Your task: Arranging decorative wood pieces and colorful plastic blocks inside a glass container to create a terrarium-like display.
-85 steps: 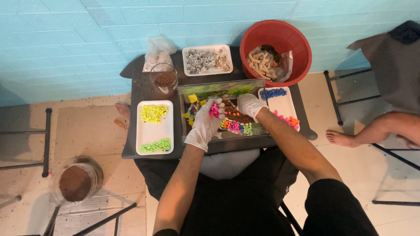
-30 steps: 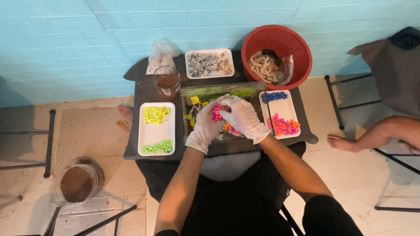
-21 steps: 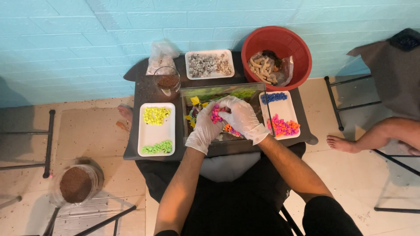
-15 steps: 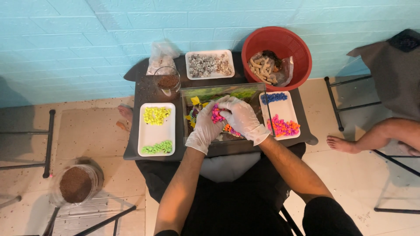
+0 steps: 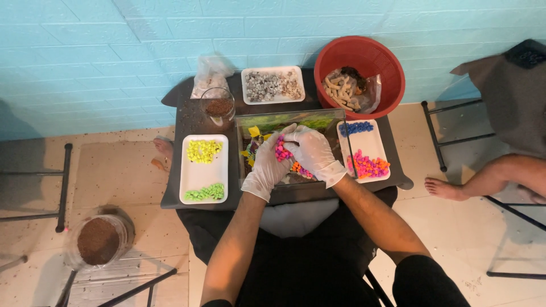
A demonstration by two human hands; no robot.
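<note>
Tabletop tank (image 5: 318, 121); pink pebbles (image 5: 281, 152) inside

A single camera sits on the person's head and looks almost straight down, so the scene reads like a plan. It faces forward toward the blue brick wall (image 5: 114, 51), which fills the top of the picture, while the person's own lap and forearms rise from the bottom edge. The dark table (image 5: 187, 122) lies in the middle, at moderate distance (near enough to tell coloured pebbles apart, too far for fine detail). Both gloved hands, left hand (image 5: 270, 165) and right hand (image 5: 313, 153), sit near the centre. The tiled floor (image 5: 114, 170) shows at both sides. No second view overlaps with this one.
</note>
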